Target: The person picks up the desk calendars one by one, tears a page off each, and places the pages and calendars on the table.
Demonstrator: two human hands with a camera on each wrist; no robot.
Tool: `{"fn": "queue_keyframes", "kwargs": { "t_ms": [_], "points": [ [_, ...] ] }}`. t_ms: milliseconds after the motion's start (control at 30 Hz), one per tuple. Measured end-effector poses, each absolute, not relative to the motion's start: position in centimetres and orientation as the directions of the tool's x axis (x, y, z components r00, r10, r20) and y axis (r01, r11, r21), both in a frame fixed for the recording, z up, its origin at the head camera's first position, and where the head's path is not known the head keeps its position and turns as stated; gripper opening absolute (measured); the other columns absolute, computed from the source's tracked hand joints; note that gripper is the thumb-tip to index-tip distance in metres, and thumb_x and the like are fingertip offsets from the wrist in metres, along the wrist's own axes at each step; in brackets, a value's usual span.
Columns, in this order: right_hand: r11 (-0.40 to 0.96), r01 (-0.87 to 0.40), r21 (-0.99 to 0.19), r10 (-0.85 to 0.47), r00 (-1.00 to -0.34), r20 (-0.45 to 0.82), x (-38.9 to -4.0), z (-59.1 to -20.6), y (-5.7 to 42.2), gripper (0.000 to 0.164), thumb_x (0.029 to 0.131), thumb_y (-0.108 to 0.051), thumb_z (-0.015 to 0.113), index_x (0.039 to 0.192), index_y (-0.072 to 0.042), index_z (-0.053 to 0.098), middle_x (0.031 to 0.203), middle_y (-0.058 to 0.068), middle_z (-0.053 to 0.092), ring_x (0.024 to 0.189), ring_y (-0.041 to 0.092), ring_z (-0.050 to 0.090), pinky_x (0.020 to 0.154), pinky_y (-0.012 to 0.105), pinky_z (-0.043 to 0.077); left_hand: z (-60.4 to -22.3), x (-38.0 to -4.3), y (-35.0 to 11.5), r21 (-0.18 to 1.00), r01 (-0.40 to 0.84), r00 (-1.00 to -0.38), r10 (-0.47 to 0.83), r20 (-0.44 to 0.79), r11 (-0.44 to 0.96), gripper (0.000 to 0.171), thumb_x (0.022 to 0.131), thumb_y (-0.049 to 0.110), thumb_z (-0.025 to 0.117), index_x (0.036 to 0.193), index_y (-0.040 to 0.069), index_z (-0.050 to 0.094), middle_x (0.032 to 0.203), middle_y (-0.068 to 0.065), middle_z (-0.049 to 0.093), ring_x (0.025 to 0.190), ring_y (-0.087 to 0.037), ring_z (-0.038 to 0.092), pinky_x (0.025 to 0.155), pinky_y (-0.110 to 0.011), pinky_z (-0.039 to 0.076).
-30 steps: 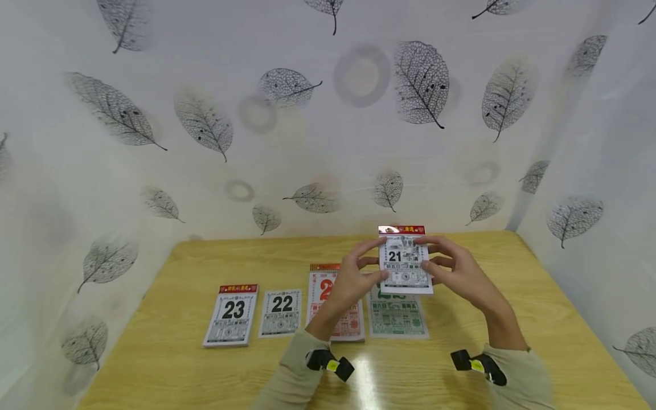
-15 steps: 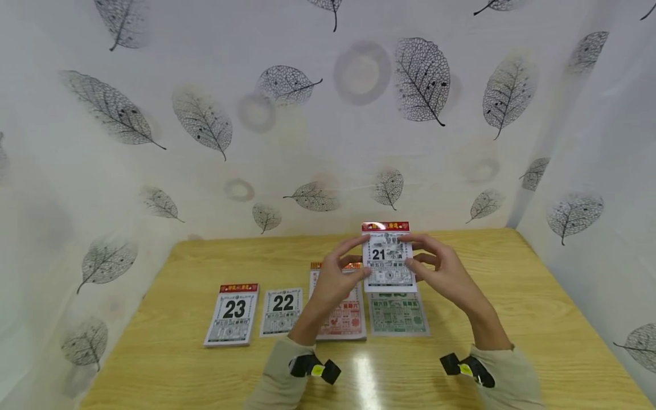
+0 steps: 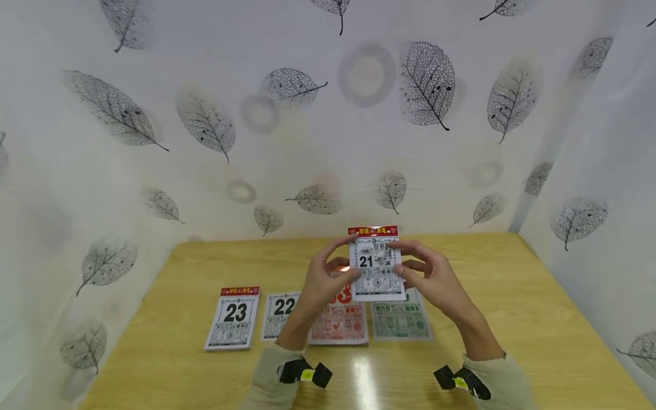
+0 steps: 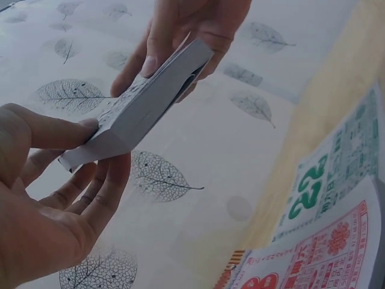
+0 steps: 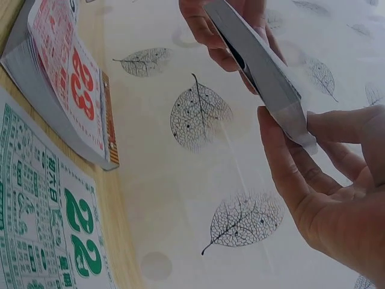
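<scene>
Both hands hold a small tear-off calendar [image 3: 378, 279] above the table, its page reading 21 under a red header strip. My left hand [image 3: 324, 285] pinches its left edge, thumb in front and fingers behind. On the opposite edge my right hand [image 3: 433, 279] grips it the same way. The left wrist view shows the thick pad of pages [image 4: 141, 114] tilted between the two hands. Below it lie a larger calendar with red print [image 3: 338, 324] and a loose green sheet [image 3: 402, 322], both partly covered in the head view.
To the left on the wooden table [image 3: 169, 319] lie another small calendar showing 23 [image 3: 233, 319] and a loose page showing 22 [image 3: 279, 310], partly behind the left forearm. A white leaf-patterned curtain [image 3: 318, 142] stands behind and at both sides.
Both hands have carried the small calendar leftward, from above the green sheet to above the red-printed calendar. The grip looks the same, and the things on the table have stayed put.
</scene>
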State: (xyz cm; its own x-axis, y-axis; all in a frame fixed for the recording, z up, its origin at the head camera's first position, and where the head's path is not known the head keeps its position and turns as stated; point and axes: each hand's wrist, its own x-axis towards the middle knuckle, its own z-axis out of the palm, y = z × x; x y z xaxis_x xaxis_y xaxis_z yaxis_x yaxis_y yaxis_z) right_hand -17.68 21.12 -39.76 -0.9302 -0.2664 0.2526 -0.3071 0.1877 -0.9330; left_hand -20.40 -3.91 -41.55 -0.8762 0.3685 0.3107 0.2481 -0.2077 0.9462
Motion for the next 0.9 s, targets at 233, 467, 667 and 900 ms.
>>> {"fn": "queue_keyframes", "kwargs": {
  "t_ms": [233,467,667,900],
  "points": [
    [0.159,-0.322,-0.933,-0.247,-0.928,0.278,-17.4,-40.1,20.0,0.041,0.100,-0.003,0.064,0.141,-0.005,0.056,0.136,0.018,0.057,0.107,0.023,0.069,0.070,0.038,0.062,-41.8,-20.9,-5.2,0.937,0.239,-0.843,0.425,0.330,-0.254,0.067,0.095,-0.006,0.065,0.155,0.013,0.043,0.149,-0.017,0.046,0.108,-0.025,0.064,0.084,-0.034,0.060],
    [0.138,-0.341,-0.930,-0.261,-0.918,0.298,-17.5,-40.1,19.0,0.041,0.100,-0.002,0.065,0.140,-0.005,0.057,0.142,0.015,0.055,0.109,0.020,0.069,0.070,0.037,0.062,-41.4,-21.4,-6.7,0.936,0.223,-0.800,0.497,0.336,-0.274,0.069,0.099,-0.001,0.062,0.160,0.021,0.036,0.138,-0.024,0.059,0.110,-0.035,0.069,0.082,-0.039,0.062],
    [0.110,-0.368,-0.923,-0.276,-0.904,0.328,-17.4,-40.4,18.1,0.041,0.099,0.001,0.064,0.140,-0.003,0.057,0.140,0.017,0.055,0.107,0.019,0.069,0.067,0.036,0.062,-41.3,-21.5,-7.4,0.926,0.235,-0.782,0.508,0.360,-0.295,0.067,0.100,-0.002,0.059,0.160,0.015,0.035,0.138,-0.028,0.058,0.105,-0.034,0.072,0.076,-0.040,0.063],
    [0.214,-0.448,-0.868,-0.260,-0.883,0.391,-17.2,-40.5,17.3,0.045,0.098,0.002,0.065,0.141,-0.010,0.058,0.146,0.011,0.053,0.105,0.023,0.069,0.052,0.029,0.055,-41.2,-21.4,-7.9,0.925,0.230,-0.799,0.485,0.356,-0.301,0.066,0.099,-0.004,0.059,0.158,0.013,0.036,0.139,-0.029,0.057,0.103,-0.034,0.073,0.076,-0.041,0.064]
  ]
}}
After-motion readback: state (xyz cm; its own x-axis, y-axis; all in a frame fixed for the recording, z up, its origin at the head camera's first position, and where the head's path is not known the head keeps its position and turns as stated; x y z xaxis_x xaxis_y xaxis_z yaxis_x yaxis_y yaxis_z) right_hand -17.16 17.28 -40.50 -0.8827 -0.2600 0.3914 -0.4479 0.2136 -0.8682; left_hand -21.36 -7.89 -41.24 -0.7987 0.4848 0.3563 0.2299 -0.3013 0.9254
